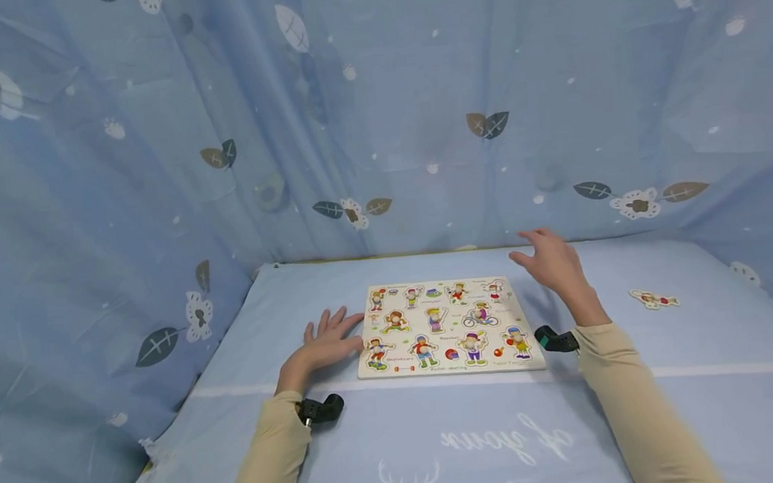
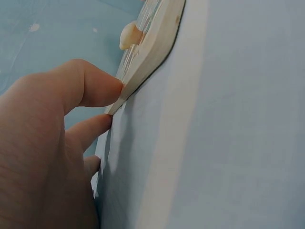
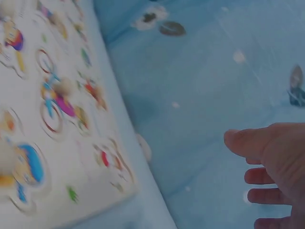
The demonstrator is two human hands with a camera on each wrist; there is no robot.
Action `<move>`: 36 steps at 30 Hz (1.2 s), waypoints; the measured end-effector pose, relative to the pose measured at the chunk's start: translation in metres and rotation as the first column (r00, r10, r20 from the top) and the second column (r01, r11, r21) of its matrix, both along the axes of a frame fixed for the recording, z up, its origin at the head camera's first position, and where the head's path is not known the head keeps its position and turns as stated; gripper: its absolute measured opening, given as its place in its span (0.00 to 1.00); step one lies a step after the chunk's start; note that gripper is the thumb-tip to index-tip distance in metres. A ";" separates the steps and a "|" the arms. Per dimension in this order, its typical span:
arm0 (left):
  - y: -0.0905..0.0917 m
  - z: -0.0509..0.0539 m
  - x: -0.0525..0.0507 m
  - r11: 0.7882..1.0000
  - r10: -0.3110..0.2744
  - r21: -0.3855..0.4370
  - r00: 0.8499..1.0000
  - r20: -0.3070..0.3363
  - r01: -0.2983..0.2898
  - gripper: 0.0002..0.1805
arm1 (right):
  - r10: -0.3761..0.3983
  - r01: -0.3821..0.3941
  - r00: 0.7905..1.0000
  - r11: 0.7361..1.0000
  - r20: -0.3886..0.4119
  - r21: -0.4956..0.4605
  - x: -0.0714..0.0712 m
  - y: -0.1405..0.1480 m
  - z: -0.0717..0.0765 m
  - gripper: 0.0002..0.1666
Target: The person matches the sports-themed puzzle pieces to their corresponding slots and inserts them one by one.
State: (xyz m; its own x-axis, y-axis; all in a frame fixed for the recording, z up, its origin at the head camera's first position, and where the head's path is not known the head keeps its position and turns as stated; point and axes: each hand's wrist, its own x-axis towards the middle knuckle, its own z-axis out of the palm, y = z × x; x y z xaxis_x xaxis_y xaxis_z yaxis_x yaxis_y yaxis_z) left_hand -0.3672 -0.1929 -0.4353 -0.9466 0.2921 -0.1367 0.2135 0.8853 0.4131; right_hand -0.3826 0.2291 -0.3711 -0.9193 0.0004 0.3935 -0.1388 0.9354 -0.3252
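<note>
A wooden peg puzzle board [image 1: 420, 344] with cartoon sports figures lies flat on the cloth-covered table. At its left side is my left hand [image 1: 326, 344], fingers extended. In the left wrist view the thumb [image 2: 102, 88] and a fingertip touch the board's edge [image 2: 157, 47], and a knob [image 2: 129, 36] stands up from its face. Above the table, beyond the board's upper right corner, my right hand [image 1: 555, 265] is raised with nothing in it. Its fingers are spread loosely in the right wrist view. A loose figure piece [image 1: 654, 298] lies to the right of that hand.
Light blue cloth [image 1: 507, 427] with white lettering covers the table. Patterned blue curtains [image 1: 404, 105] hang behind it and at both sides. Each wrist carries a small black camera, one on the left [image 1: 322, 409] and one on the right [image 1: 555, 340].
</note>
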 end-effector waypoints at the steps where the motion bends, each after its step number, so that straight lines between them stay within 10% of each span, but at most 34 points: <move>1: 0.000 0.000 0.000 1.000 0.002 0.005 1.000 0.002 -0.002 0.42 | -0.025 0.025 1.000 1.000 -0.003 -0.018 0.001 0.007 0.001 0.31; 17: 0.000 -0.001 -0.001 1.000 0.015 0.015 1.000 0.023 -0.015 0.43 | -0.202 0.237 0.965 0.945 0.165 -0.226 0.032 0.099 0.013 0.27; 24: 0.000 0.000 -0.003 1.000 0.004 0.009 1.000 0.019 -0.004 0.43 | -0.315 0.383 0.917 0.870 0.246 -0.312 0.052 0.141 0.001 0.29; 36: -0.001 -0.001 -0.003 1.000 0.009 0.020 1.000 0.024 -0.009 0.43 | -0.294 0.487 0.829 0.798 0.476 -0.355 0.069 0.172 -0.023 0.27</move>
